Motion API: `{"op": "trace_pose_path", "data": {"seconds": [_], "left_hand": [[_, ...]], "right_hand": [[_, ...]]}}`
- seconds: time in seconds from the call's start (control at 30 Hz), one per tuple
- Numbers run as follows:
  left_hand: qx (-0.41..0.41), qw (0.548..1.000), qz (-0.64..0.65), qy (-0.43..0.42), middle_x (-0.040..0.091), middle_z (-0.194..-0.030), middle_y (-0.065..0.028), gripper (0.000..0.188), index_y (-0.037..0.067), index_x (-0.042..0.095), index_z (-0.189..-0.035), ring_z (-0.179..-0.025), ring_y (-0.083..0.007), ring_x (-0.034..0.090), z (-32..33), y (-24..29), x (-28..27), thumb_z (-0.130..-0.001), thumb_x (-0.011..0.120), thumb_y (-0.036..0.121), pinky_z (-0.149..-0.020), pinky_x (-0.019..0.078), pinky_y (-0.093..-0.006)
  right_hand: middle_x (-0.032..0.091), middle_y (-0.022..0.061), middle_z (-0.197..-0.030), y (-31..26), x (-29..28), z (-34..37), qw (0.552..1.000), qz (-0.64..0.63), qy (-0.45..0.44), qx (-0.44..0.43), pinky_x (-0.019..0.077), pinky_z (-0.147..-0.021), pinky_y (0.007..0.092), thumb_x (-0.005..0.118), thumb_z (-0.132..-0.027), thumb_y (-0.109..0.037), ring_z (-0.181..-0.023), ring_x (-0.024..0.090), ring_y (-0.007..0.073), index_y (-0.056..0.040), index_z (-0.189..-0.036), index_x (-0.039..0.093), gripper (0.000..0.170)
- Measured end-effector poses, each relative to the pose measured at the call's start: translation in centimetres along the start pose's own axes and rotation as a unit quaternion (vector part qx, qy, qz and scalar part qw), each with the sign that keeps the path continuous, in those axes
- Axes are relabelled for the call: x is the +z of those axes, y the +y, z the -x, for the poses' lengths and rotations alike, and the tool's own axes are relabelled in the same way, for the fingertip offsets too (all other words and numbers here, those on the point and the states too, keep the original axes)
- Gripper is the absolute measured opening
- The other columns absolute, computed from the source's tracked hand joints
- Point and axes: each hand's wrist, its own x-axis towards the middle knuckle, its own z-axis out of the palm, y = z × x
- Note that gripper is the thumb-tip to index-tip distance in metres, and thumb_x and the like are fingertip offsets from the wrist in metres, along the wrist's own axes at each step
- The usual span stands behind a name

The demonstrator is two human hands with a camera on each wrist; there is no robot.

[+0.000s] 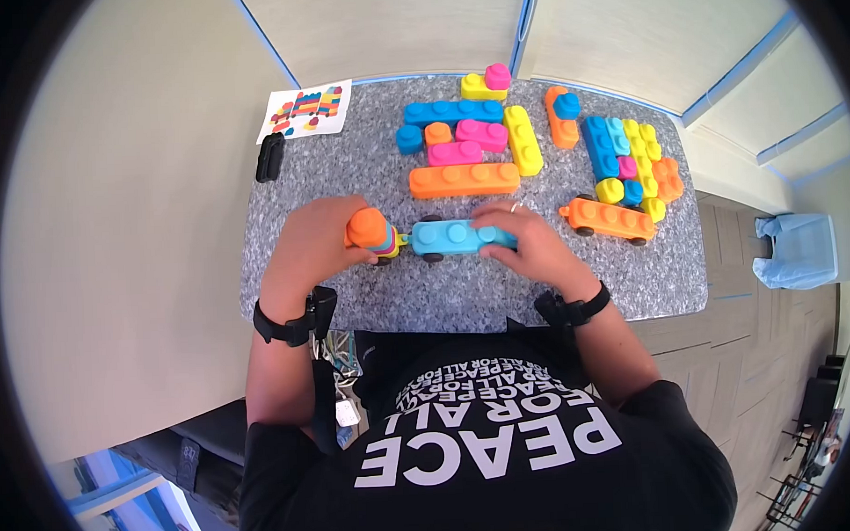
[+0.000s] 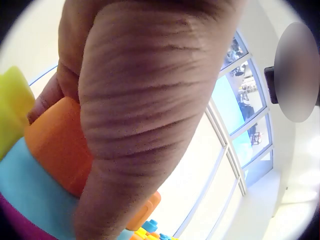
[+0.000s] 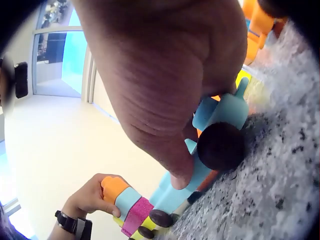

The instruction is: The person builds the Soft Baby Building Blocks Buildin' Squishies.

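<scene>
The left hand (image 1: 314,239) grips a stack of blocks topped by an orange block (image 1: 367,227). In the right wrist view the stack shows orange, a light blue block (image 3: 128,198), pink and yellow layers over dark wheels. A light blue wheeled base (image 1: 447,237) stands to its right, against the yellow connector (image 1: 403,239); whether they are linked I cannot tell. The right hand (image 1: 535,248) holds the base's right end, thumb (image 3: 181,175) on its near side. In the left wrist view the left hand (image 2: 135,110) covers part of the orange block (image 2: 62,145).
Beyond the hands lie a long orange block (image 1: 464,180), a dark blue block (image 1: 452,112) and yellow and pink ones. At the right are an orange wheeled base (image 1: 611,220) and grouped blocks. A picture sheet (image 1: 305,111) and a black object (image 1: 270,158) lie back left.
</scene>
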Motion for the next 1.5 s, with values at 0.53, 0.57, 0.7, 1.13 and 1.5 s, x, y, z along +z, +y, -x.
{"op": "trace_pose_path", "data": {"seconds": [0.53, 0.57, 0.7, 1.13, 1.5], "left_hand": [[-0.016, 0.999, 0.039, -0.006, 0.082, -0.096, -0.0158, 0.051, 0.007, 0.083, -0.105, -0.094, -0.0435, 0.078, -0.7, -0.8, 0.7, -0.073, 0.106, 0.039, -0.084, 0.0615, -0.0524], [-0.016, 0.999, 0.039, -0.007, 0.082, -0.096, -0.0159, 0.051, 0.007, 0.083, -0.105, -0.094, -0.0436, 0.078, -0.7, -0.8, 0.7, -0.073, 0.106, 0.039, -0.084, 0.0616, -0.0524], [-0.022, 0.999, 0.048, -0.008, 0.082, -0.096, -0.0160, 0.050, 0.007, 0.083, -0.105, -0.094, -0.0432, 0.078, -0.7, -0.7, 0.8, -0.073, 0.106, 0.038, -0.084, 0.0617, -0.0524], [-0.013, 0.998, 0.062, 0.011, 0.082, -0.096, -0.0140, 0.045, 0.008, 0.081, -0.101, -0.093, -0.0422, 0.078, -0.7, -0.4, 1.1, -0.074, 0.105, 0.035, -0.085, 0.0619, -0.0507], [-0.009, 0.998, 0.051, 0.017, 0.082, -0.097, -0.0136, 0.046, 0.009, 0.082, -0.103, -0.092, -0.0419, 0.078, -0.6, -0.5, 1.2, -0.074, 0.105, 0.035, -0.084, 0.0619, -0.0510]], "right_hand": [[0.079, 0.0152, -0.139, 4.0, -1.9, -5.6, 0.978, 0.198, 0.044, 0.046, 0.0585, -0.110, 0.0515, 0.092, -0.088, -0.006, -0.129, 0.073, 0.0414, -0.0091, -0.145, 0.073, 0.060], [0.078, 0.0156, -0.140, 4.4, -2.0, -5.4, 0.982, 0.179, 0.047, 0.042, 0.0585, -0.110, 0.0512, 0.091, -0.089, -0.005, -0.129, 0.073, 0.0418, -0.0091, -0.146, 0.072, 0.061], [0.077, 0.0156, -0.141, 3.0, -2.9, -4.2, 0.992, 0.095, 0.087, 0.002, 0.0581, -0.111, 0.0487, 0.087, -0.094, -0.003, -0.130, 0.073, 0.0416, -0.0094, -0.151, 0.070, 0.060], [0.067, 0.0170, -0.146, -2.4, -2.1, 0.5, 0.997, 0.081, 0.005, -0.004, 0.0559, -0.115, 0.0486, 0.074, -0.107, -0.006, -0.136, 0.067, 0.0395, -0.0117, -0.158, 0.069, 0.052], [0.067, 0.0119, -0.155, -1.1, -1.2, 1.3, 0.989, 0.136, 0.017, -0.050, 0.0543, -0.116, 0.0545, 0.087, -0.098, -0.026, -0.141, 0.064, 0.0390, -0.0197, -0.156, 0.071, 0.061]]}}
